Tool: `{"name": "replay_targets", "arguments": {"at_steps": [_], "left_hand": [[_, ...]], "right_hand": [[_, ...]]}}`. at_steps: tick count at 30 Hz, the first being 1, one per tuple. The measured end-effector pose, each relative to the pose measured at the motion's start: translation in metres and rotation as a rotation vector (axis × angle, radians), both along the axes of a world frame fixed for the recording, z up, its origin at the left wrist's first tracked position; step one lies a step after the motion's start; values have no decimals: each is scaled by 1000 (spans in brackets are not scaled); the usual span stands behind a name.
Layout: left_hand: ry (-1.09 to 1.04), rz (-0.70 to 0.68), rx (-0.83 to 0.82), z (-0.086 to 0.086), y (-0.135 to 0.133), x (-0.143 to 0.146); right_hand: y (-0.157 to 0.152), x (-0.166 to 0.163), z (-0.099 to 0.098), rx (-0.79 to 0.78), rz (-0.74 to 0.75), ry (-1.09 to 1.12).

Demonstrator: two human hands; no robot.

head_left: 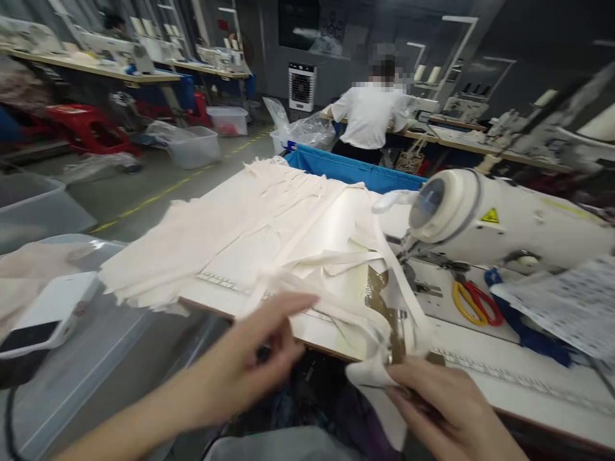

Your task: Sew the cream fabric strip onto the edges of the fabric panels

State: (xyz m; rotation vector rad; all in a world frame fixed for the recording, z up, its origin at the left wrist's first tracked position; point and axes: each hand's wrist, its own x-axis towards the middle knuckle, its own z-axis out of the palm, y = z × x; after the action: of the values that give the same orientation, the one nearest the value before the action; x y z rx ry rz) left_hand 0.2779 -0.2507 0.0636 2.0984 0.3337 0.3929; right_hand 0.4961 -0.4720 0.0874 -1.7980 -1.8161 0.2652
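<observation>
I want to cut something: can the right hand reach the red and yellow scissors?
Probably yes, though the right hand pinches pale fabric and may need to release it; nothing seems to block the way to the scissors.

Table: white top point(461, 342) with a brown near edge.
Cream cloth point(216, 224): overlapping pieces spread over the left and middle, overhanging the near left corner.
Measuring strip point(509, 372): along the near side, partly under the cloth.
Sewing machine point(519, 211): 1, at the right.
Scissors point(473, 301): 1 yellow handle, 1 red, beside the machine.
Blue cloth point(533, 333): right of the scissors, partly under a printed sheet point(567, 301).
</observation>
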Motion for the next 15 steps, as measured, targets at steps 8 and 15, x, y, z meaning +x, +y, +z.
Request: {"name": "replay_targets", "arguments": {"at_steps": [8, 15], "left_hand": [[112, -465, -242, 15, -35, 42], [156, -452, 96, 21, -9, 42]], "right_hand": [[6, -22, 4, -43, -54, 112], [-2, -15, 9, -60, -37, 235]]}}
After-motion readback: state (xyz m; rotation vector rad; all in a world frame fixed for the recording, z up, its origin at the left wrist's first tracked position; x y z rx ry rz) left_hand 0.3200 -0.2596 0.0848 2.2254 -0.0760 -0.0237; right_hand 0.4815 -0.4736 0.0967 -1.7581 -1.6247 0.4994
